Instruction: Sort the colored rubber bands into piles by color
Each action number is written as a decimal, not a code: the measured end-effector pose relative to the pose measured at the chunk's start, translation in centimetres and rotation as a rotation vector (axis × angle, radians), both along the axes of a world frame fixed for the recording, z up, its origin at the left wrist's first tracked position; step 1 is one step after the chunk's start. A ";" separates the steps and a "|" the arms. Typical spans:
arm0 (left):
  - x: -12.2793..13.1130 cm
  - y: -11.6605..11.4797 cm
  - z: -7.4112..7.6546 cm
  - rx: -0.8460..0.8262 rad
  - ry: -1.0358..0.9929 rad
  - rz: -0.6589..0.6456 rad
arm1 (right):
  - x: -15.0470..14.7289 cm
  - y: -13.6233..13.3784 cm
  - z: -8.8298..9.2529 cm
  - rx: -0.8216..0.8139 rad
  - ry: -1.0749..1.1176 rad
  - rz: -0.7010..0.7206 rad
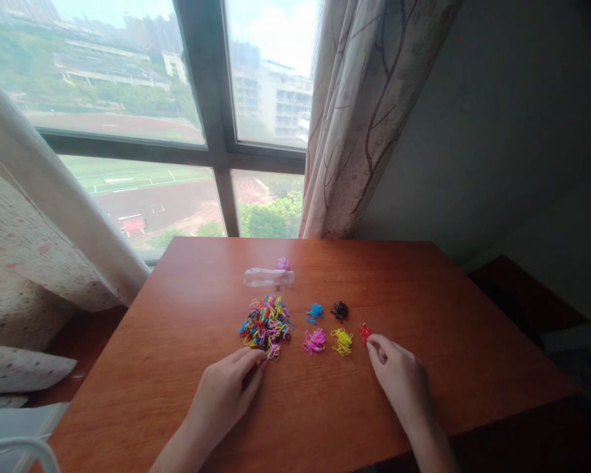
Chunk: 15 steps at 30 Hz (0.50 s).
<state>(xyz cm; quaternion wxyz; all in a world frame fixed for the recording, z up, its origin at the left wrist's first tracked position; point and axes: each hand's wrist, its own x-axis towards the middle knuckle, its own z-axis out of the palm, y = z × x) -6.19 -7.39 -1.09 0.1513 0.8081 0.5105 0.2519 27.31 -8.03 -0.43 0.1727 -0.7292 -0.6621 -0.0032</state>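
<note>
A mixed pile of colourful small bands (264, 322) lies on the wooden table. My left hand (231, 384) is at its lower edge, thumb and fingertips pinched together; what they hold, if anything, is too small to name. To the right are single-colour heaps: blue (314, 313), black (339, 311), pink (314, 341) and yellow (342, 341). My right hand (396, 371) has its fingertips closed at the small red heap (365, 333), touching its lower edge; whether a band is between them cannot be made out.
Behind the pile, a clear plastic bottle (268, 277) lies on its side, with a purple object (283, 264) just beyond it. The brown table (187, 315) reaches back to a window and patterned curtains (354, 118). A white object (17, 433) shows at lower left.
</note>
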 end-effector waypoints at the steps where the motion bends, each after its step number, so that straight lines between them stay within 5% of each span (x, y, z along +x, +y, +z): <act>1: 0.0 0.0 0.0 0.001 -0.002 0.001 | -0.1 0.0 0.0 0.004 0.010 0.003; 15: 0.0 -0.1 0.1 0.003 0.010 0.016 | -9.2 0.8 1.8 -0.055 0.192 0.249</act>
